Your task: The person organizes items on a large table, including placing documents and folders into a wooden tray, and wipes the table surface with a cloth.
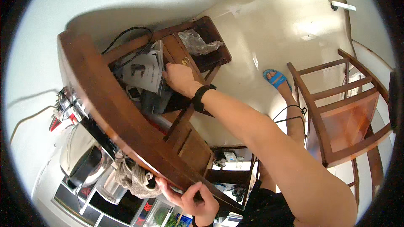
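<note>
My right hand (pixel 180 78), with a black band at the wrist, reaches into an open wooden drawer (pixel 176 48). Its fingertips pinch the edge of a clear plastic bag (pixel 160 60) holding a printed leaflet (pixel 142 72) with a picture on it. Below the leaflet lie dark packets (pixel 154 101), partly covered. A black cord (pixel 132 29) loops over the drawer. Lower in the view, my left hand (pixel 199 200) grips the edge of the wooden tabletop (pixel 142 138), its fingers bent. A crumpled brown cloth (pixel 134 178) lies beside its fingertips.
A clear bag (pixel 199 42) lies in a second dark wooden box or drawer (pixel 211 60). On the tabletop stand a metal kettle (pixel 85 164) and a glass (pixel 110 186). A wooden chair (pixel 347 116) stands at right, near my foot in a blue slipper (pixel 277 78). Tiled floor (pixel 252 31) lies beyond.
</note>
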`<control>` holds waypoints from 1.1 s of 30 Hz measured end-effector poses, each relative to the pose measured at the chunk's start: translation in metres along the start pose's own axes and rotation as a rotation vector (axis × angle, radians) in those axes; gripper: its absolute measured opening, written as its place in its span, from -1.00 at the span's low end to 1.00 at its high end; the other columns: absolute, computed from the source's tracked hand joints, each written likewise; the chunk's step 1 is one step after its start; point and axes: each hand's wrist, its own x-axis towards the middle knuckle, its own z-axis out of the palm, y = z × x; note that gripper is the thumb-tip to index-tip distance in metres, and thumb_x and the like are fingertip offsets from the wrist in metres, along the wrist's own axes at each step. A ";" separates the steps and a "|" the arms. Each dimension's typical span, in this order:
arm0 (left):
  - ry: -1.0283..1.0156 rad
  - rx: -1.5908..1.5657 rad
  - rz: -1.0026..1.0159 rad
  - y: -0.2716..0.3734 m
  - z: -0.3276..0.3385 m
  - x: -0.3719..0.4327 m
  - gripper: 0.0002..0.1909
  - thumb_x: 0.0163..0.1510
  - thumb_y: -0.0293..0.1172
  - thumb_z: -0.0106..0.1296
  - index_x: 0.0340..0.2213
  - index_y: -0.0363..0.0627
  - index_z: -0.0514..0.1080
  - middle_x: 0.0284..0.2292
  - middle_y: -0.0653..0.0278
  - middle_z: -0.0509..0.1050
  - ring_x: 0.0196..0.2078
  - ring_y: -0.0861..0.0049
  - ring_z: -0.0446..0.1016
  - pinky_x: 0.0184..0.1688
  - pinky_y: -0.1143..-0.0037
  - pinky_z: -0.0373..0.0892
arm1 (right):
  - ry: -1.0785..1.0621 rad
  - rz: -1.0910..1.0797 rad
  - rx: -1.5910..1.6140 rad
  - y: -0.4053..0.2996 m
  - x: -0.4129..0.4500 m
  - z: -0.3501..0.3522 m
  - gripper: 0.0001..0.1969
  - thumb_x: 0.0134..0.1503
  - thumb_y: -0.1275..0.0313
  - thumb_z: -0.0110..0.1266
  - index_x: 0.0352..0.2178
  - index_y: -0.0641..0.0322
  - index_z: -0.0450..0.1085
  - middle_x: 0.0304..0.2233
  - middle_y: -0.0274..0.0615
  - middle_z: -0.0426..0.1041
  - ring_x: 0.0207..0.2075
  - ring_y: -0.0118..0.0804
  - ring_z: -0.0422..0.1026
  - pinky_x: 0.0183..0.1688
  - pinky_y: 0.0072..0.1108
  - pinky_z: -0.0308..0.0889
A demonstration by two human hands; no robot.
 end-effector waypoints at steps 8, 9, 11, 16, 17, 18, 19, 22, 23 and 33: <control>0.055 -0.111 0.030 0.004 -0.002 0.005 -0.83 -0.14 -0.66 0.01 -0.41 -0.21 0.40 0.16 -0.20 0.03 0.22 -0.09 0.01 0.23 0.16 -0.12 | 0.134 0.084 0.092 0.007 -0.069 -0.014 -0.77 0.09 0.31 -0.06 -0.36 0.28 0.38 -0.40 0.05 0.47 -0.31 0.13 0.42 -0.26 -0.24 0.32; 0.075 -0.118 0.050 0.002 -0.003 0.005 -0.84 -0.12 -0.65 0.01 -0.40 -0.21 0.41 0.16 -0.19 0.04 0.22 -0.07 0.01 0.23 0.17 -0.13 | 0.143 0.113 0.109 0.001 -0.085 -0.017 -0.76 0.09 0.32 -0.06 -0.37 0.31 0.38 -0.41 0.07 0.46 -0.32 0.14 0.41 -0.26 -0.25 0.32; 0.135 -0.191 0.093 0.000 -0.005 0.003 -0.83 -0.12 -0.65 0.02 -0.40 -0.20 0.41 0.14 -0.14 0.11 0.20 -0.08 0.04 0.22 0.17 -0.10 | 0.153 0.076 0.122 0.009 -0.119 -0.026 -0.75 0.12 0.33 -0.08 -0.34 0.34 0.38 -0.46 0.07 0.47 -0.42 -0.02 0.46 -0.32 -0.35 0.35; 0.272 -0.375 0.118 -0.014 -0.003 -0.005 -0.77 -0.15 -0.66 0.02 -0.37 -0.14 0.42 0.07 -0.02 0.24 0.18 -0.02 0.11 0.19 0.21 0.02 | 0.036 0.178 0.361 -0.005 -0.230 -0.065 -0.78 0.18 0.38 -0.10 -0.26 0.34 0.35 -0.46 -0.12 0.46 -0.53 -0.39 0.44 -0.42 -0.57 0.37; 0.279 -0.398 0.113 -0.018 -0.001 -0.008 -0.76 -0.15 -0.66 0.02 -0.36 -0.14 0.42 0.07 0.01 0.26 0.18 0.00 0.12 0.19 0.22 0.02 | 0.035 0.170 0.359 -0.009 -0.251 -0.073 -0.79 0.18 0.40 -0.10 -0.25 0.34 0.35 -0.45 -0.13 0.46 -0.54 -0.38 0.44 -0.41 -0.58 0.36; 0.305 -0.431 0.118 -0.022 -0.002 -0.012 -0.76 -0.15 -0.66 0.02 -0.35 -0.13 0.42 0.07 0.04 0.27 0.18 0.02 0.13 0.19 0.24 0.03 | 0.084 0.114 0.317 -0.019 -0.275 -0.083 -0.80 0.17 0.42 -0.09 -0.24 0.34 0.34 -0.46 -0.16 0.45 -0.51 -0.39 0.44 -0.41 -0.59 0.36; 0.322 -0.536 0.102 -0.022 -0.009 -0.018 -0.76 -0.14 -0.66 0.01 -0.35 -0.13 0.42 0.06 0.06 0.27 0.17 0.04 0.14 0.18 0.26 0.04 | 0.135 0.054 0.279 -0.034 -0.295 -0.096 -0.81 0.17 0.45 -0.08 -0.22 0.34 0.33 -0.46 -0.18 0.45 -0.48 -0.40 0.44 -0.40 -0.60 0.36; 0.250 -0.836 -0.007 -0.024 -0.036 -0.060 -0.79 -0.09 -0.60 0.01 -0.32 -0.14 0.41 0.05 0.11 0.29 0.10 0.12 0.24 0.11 0.31 0.17 | 0.277 -0.116 -0.167 -0.090 -0.338 -0.125 -0.81 0.11 0.50 -0.06 -0.23 0.31 0.35 -0.32 -0.05 0.45 -0.35 -0.20 0.47 -0.31 -0.47 0.38; 0.270 -0.835 -0.025 -0.033 -0.044 -0.082 -0.80 -0.08 -0.60 0.01 -0.33 -0.14 0.42 0.03 0.11 0.31 0.06 0.12 0.27 0.09 0.34 0.20 | 0.254 -0.147 -0.187 -0.112 -0.348 -0.125 -0.81 0.11 0.50 -0.06 -0.23 0.31 0.35 -0.32 -0.05 0.45 -0.35 -0.20 0.47 -0.31 -0.47 0.38; 0.506 -0.651 -0.661 -0.151 -0.082 -0.325 -0.80 -0.05 -0.67 -0.03 -0.33 -0.15 0.41 -0.09 0.12 0.39 -0.03 0.25 0.36 0.00 0.39 0.28 | -0.239 -1.084 -0.902 -0.266 -0.288 -0.025 -0.23 -0.08 0.24 0.18 0.17 0.02 0.05 0.19 -0.04 0.01 0.17 0.03 0.05 0.09 -0.16 0.09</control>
